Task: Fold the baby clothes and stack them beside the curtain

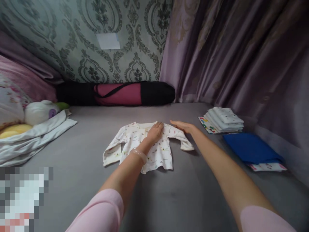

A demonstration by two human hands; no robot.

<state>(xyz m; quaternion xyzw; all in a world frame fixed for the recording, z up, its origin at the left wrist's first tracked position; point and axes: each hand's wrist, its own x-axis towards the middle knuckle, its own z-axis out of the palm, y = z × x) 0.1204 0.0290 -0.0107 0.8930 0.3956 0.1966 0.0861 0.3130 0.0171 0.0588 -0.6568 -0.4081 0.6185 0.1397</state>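
A small white long-sleeved baby shirt [164,158] with a scattered print lies spread on the grey bed surface, its neckline away from me and both sleeves out to the sides. My left hand [155,132] rests flat on the shirt's upper right part near the collar, fingers stretched out. Beside the right shoulder and sleeve is my right hand [182,125], fingers extended and pointing left, its edge at the upper side of the sleeve. Neither hand grips any cloth that I can see.
On the right sit a stack of folded cloths [224,119] and a blue folded item [251,148] over a printed cloth. A black and maroon long bag [118,94] lies along the wall. At left are a plush toy [40,112] and crumpled white cloth [36,138].
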